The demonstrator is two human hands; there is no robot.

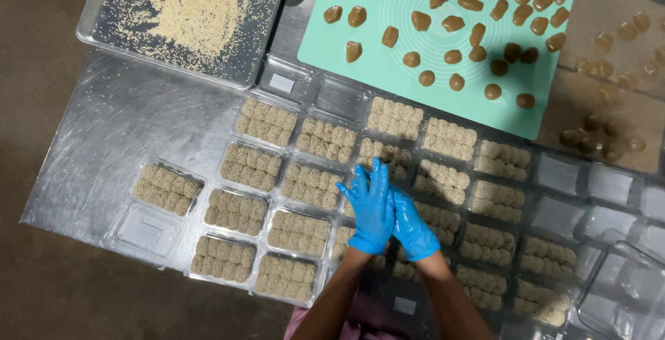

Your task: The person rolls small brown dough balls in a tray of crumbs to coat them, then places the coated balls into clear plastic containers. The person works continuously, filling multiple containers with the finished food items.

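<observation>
My blue-gloved left hand (pixel 368 210) and right hand (pixel 413 228), pressed flat together, grasping unclear, above clear plastic trays of sesame-coated pieces (pixel 310 185); teal silicone mat (pixel 388 63) far.

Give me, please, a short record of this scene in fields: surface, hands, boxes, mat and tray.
surface: metal table, seen from above
left hand: blue glove, palm pressed against the right hand
right hand: blue glove, partly under the left; whether anything lies between the palms cannot be told
boxes: clear plastic, in rows, most filled with sesame-coated pieces; empty boxes at the right
mat: teal, with scattered brown dough pieces
tray: metal, top left, holding loose sesame seeds
</observation>
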